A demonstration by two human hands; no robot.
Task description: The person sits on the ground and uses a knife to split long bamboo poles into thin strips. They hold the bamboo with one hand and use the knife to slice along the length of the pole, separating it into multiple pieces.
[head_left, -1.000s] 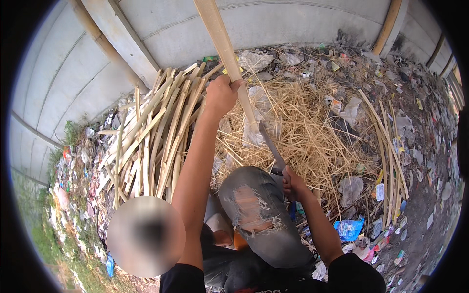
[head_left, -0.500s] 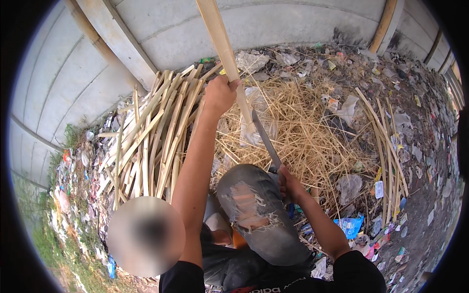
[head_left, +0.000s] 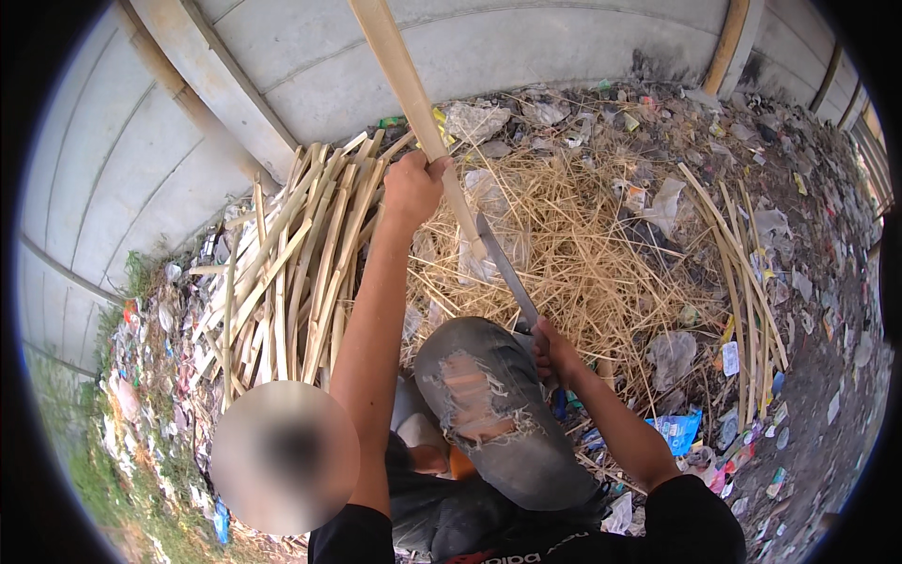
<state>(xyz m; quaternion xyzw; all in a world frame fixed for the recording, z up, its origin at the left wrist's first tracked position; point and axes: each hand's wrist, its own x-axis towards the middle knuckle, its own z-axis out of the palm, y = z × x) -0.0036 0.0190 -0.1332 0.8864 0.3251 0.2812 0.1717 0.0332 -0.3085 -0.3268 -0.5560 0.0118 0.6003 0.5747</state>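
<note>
From my remote seat I'm gripping a long, flat, pale-tan strip that is looking like split bamboo (head_left: pixel 423 122) with the left hand (head_left: pixel 413 188), whose fingers are curling tight around it, the thumb lying across near its lower part. With the right hand (head_left: pixel 556 357) I'm clasping the handle of a long, dark-grey metal knife (head_left: pixel 508 270); that fist is closing around the grip beside the grey, torn-kneed trouser leg (head_left: pixel 503 423).

I'm judging this to be a trimming step: the blade's far end is seeming to meet the strip's right edge, just above the lower tip. As I'm reading it, the next move is calling for a firm left grip and a shallow blade angle along that edge, with the left fingers staying clear of the cutting line.

The strip is slanting from the top of the view, where its upper end is running out of sight, down to a blunt, paler tip over the heap of thin, straw-coloured slivers (head_left: pixel 583 254). Its face is appearing smooth and straight; any nicks are being too small to tell. More pale-tan strips are lying piled on the left (head_left: pixel 329 273).
</note>
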